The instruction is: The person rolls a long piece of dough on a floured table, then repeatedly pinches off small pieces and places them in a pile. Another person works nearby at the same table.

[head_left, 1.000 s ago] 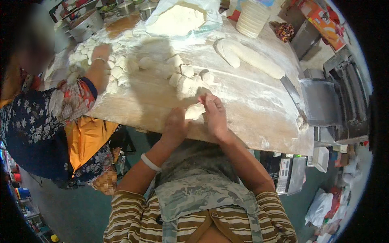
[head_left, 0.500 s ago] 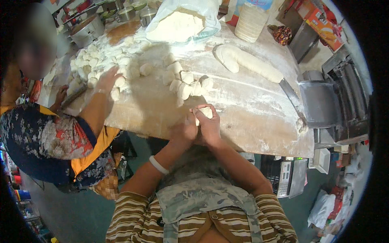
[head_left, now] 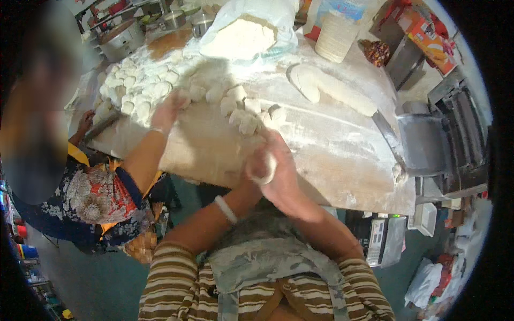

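My left hand (head_left: 252, 167) and my right hand (head_left: 286, 171) are together over the table's near edge, both around a piece of dough (head_left: 271, 170). Its pale rim curves like a small cup. Motion smears the fingers, and the left ones are partly hidden. The right hand reaches up beside a cluster of cut dough lumps (head_left: 243, 120). Farther right on the board lies a thick dough roll (head_left: 340, 92), with a long-bladed knife (head_left: 386, 131) at its near end.
The floured table (head_left: 326, 171) bears an open flour bag (head_left: 243, 40) and a clear plastic tub (head_left: 336, 35) at the back. On the left, a co-worker's hand (head_left: 170, 109) is among many dough lumps (head_left: 128, 85). Dark metal equipment (head_left: 428, 139) stands at the right.
My hands have turned, the right one now stretched farther forward, and the dough between them shows a hollow rim. The co-worker's hand has moved right, toward the middle lumps.
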Tool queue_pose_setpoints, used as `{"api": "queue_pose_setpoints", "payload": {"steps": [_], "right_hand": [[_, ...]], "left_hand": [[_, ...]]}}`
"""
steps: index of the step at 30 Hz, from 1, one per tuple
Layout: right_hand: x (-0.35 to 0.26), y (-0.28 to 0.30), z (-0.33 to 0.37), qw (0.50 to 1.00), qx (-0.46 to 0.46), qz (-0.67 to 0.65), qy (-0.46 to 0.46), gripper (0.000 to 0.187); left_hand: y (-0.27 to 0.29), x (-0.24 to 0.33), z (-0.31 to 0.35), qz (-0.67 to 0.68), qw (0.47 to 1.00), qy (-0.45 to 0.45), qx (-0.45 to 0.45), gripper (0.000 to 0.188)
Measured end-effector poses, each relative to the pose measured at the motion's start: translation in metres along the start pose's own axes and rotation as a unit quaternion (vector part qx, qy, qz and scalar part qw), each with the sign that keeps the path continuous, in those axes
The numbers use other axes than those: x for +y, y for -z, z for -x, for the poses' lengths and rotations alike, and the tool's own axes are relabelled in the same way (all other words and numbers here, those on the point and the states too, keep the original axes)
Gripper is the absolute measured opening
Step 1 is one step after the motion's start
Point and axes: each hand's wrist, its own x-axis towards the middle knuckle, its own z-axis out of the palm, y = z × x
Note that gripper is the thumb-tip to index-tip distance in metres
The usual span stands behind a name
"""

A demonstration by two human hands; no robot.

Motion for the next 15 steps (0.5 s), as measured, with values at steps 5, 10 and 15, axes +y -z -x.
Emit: {"api": "queue_pose_setpoints", "payload": {"steps": [5, 10, 15], "right_hand": [[-0.025, -0.025, -0.049, 0.898, -0.024, 0.430, 0.085, 0.059], [-0.029, 0.060, -0.017, 0.862, 0.030, 0.505, -0.026, 0.065], [-0.018, 0.110, 0.018, 0.889, 0.003, 0.457, -0.006, 0.050]], "left_hand": [[0.034, 0.008, -0.012, -0.071, 0.990, 0.088, -0.087, 0.040], [0.069, 0.028, -0.013, -0.042, 0.982, 0.147, -0.114, 0.059], [0.047, 0.059, -0.019, 0.075, 0.989, 0.066, -0.107, 0.071]]}}
